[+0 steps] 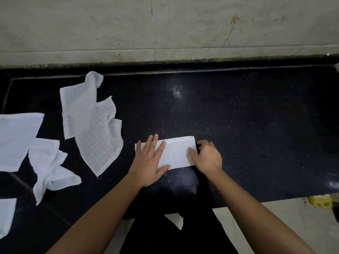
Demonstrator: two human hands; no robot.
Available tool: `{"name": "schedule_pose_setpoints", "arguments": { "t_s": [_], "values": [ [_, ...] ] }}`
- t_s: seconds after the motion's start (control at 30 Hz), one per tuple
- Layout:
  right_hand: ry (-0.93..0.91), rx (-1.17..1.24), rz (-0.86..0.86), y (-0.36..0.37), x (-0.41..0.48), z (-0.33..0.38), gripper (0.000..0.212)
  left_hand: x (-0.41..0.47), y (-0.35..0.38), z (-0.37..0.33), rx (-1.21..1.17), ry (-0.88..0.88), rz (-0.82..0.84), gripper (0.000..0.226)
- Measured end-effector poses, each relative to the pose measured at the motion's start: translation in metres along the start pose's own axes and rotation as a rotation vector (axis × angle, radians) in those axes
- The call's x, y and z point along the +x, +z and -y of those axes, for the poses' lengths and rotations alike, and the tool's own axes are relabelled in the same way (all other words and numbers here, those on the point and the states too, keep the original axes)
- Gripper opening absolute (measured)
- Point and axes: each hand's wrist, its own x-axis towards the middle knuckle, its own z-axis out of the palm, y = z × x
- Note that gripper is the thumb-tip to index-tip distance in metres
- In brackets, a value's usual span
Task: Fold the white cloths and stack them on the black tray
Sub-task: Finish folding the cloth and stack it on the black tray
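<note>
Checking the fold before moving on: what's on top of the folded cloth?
The left hand lies flat on the cloth, over its left half; the right hand pinches its right end. What lies beneath both hands is hidden.

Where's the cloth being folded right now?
In the head view, the folded cloth lies mid-counter, under the left hand, its right end pinched by the right hand.

I stand at a black speckled granite countertop [247, 125] with a patch of glare [177, 92] on its polish. Behind it rises a pale, stained marble wall [165, 24]. Low on my right are light floor tiles [275, 228] and a blurred yellow container [320, 201].
</note>
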Motion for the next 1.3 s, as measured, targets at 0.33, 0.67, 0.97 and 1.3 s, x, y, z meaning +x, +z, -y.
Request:
{"name": "schedule_pose_setpoints", "arguments": {
  "t_s": [0.33, 0.67, 0.97, 1.3],
  "values": [
    [0.248, 0.653, 0.245, -0.01, 0.013, 0.002, 0.025, 0.007, 0.001, 0.003, 0.013, 0.002, 0.064, 0.095],
    [0.11, 1.076, 0.377, -0.025, -0.014, 0.031, 0.028, -0.012, -0.012, 0.002, -0.638, -0.47, -0.488, 0.057],
    [-0.144, 0.533, 0.351, 0.053, -0.027, 0.102, 0.037, -0.043, -0.024, 0.042, -1.813, -0.938, -0.302, 0.033],
    [-0.192, 0.454, 0.258, 0.057, -0.044, 0.112, 0.031, -0.052, -0.015, 0.057, -1.549, -0.764, -0.263, 0.026]
  ]
}}
